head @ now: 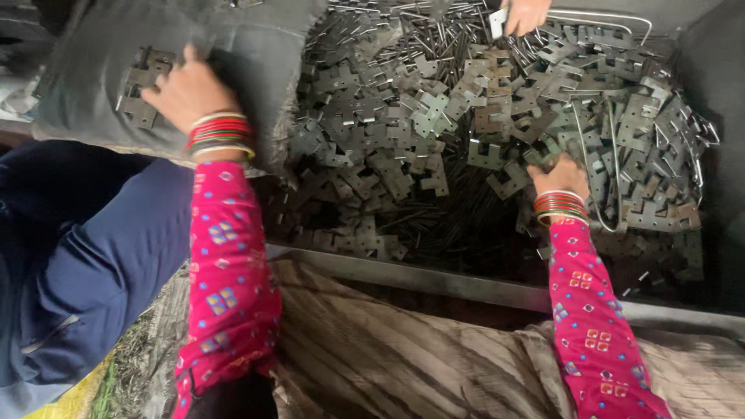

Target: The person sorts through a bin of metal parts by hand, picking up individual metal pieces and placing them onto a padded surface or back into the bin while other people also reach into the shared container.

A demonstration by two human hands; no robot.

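Note:
A big heap of flat notched grey metal plates (434,116) mixed with thin metal rods fills a dark bin. My right hand (560,175) reaches into the heap at the right, its fingers buried among the plates; what it grips is hidden. My left hand (186,91) rests on a grey cloth sack (85,85) at the upper left, its fingers over a small stack of the same plates (140,97). Both wrists wear red and green bangles above pink patterned sleeves.
Another person's hand (524,14) holds a small white thing at the top edge. Bent wire loops (613,147) lie in the heap at the right. The bin's metal rim (434,278) runs across the front, with striped brown sacking (403,357) below. Blue cloth (77,256) covers the lower left.

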